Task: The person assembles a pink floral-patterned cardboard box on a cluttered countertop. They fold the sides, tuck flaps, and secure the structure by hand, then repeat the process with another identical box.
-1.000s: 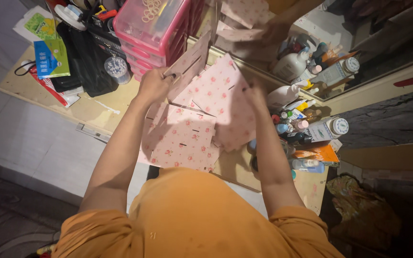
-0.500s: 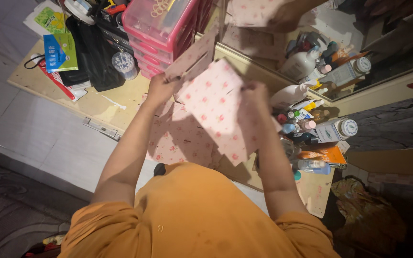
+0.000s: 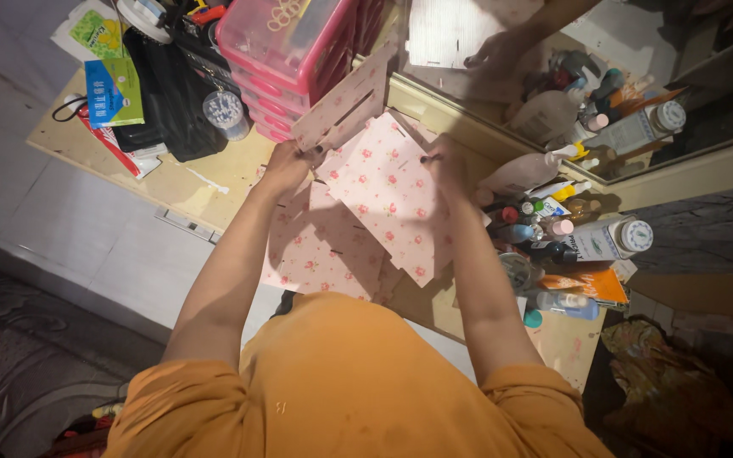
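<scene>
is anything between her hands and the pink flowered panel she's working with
Nothing visible. The left hand and the right hand each already grip an edge of the pink floral panel, held above the flat floral panels on the wooden table. The bottles stand off to the right.

Blue-and-green flat packet (image 3: 113, 92) lies at the tabletop's (image 3: 181, 188) far left; a green-and-white packet (image 3: 93, 30) just behind it; right, an orange pouch (image 3: 591, 284) beside a white-labelled bottle (image 3: 606, 239).
</scene>
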